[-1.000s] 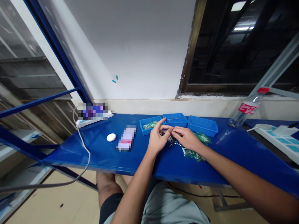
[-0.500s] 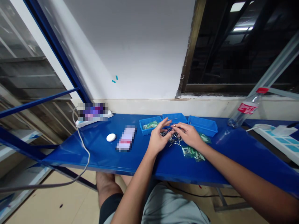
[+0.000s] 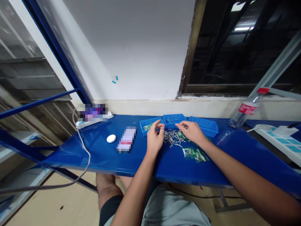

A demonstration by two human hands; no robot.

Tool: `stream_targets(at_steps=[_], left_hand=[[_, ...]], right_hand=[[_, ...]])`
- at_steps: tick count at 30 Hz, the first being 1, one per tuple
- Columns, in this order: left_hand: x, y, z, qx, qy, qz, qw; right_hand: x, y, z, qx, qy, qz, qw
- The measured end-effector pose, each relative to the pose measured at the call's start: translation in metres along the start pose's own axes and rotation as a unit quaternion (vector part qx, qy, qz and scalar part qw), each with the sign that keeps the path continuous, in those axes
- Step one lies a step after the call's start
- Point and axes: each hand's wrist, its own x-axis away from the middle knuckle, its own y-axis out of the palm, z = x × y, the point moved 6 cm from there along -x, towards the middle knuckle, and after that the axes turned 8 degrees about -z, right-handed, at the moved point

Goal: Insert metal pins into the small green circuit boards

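A loose pile of thin metal pins, which look like rivets, lies on the blue table between my hands. My left hand is at the pile's left side, in front of the left blue bin. Its fingers are curled towards the thumb, and anything between them is too small to make out. Over the pile's right side, my right hand has thumb and fingertips pinched together near the middle blue bin; its contents are hidden. A few thin pins lie in that middle bin. Green-and-clear packets lie below my right hand.
A third blue bin stands behind my right hand. Farther right are a plastic bottle and a white power strip. On the left lie a white round object, a blurred flat item and a grey cable.
My hands have drawn apart: the left moved slightly left and its fingers curled in, the right shifted right. More of the pin pile shows between them.
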Motion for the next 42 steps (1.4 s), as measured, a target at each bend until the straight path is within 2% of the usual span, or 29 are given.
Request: stream_targets(at_steps=[3,5,10,17,22,25,27,30,32,37,42], left_hand=[[0.0,-0.001,0.001,-0.005,0.0,0.002,1.0],[0.0,-0.001,0.001,-0.008,0.0,0.002,1.0],[0.001,0.0,0.002,-0.017,0.002,-0.001,1.0],[0.002,0.003,0.004,-0.037,0.0,-0.02,0.999],[0.004,0.009,0.01,-0.11,0.03,-0.059,0.992],[0.006,0.014,0.009,-0.133,0.027,-0.097,0.986],[0.006,0.016,0.007,-0.121,0.014,-0.114,0.986],[0.006,0.016,0.005,-0.107,0.006,-0.114,0.988],[0.006,0.015,0.007,-0.111,0.009,-0.109,0.988],[0.006,0.015,0.014,-0.102,0.028,-0.112,0.988],[0.007,0.017,0.018,-0.078,0.024,-0.113,0.99]], right_hand=[[0.005,0.01,-0.015,0.075,-0.121,-0.043,0.989],[0.008,0.019,-0.019,0.109,-0.176,-0.077,0.975],[0.007,0.033,-0.013,0.134,-0.191,-0.113,0.966],[0.002,0.033,-0.014,0.122,-0.233,-0.134,0.955],[0.006,0.018,-0.028,0.056,-0.22,-0.083,0.97],[0.01,0.01,-0.034,-0.003,-0.176,-0.026,0.984],[0.013,0.01,-0.032,-0.088,-0.131,0.005,0.987],[0.014,0.022,-0.023,-0.257,-0.069,-0.007,0.964],[0.014,0.031,-0.019,-0.302,-0.049,-0.025,0.952],[0.015,0.029,-0.023,-0.183,-0.061,-0.02,0.981],[0.022,0.017,-0.046,-0.059,-0.139,-0.022,0.988]])
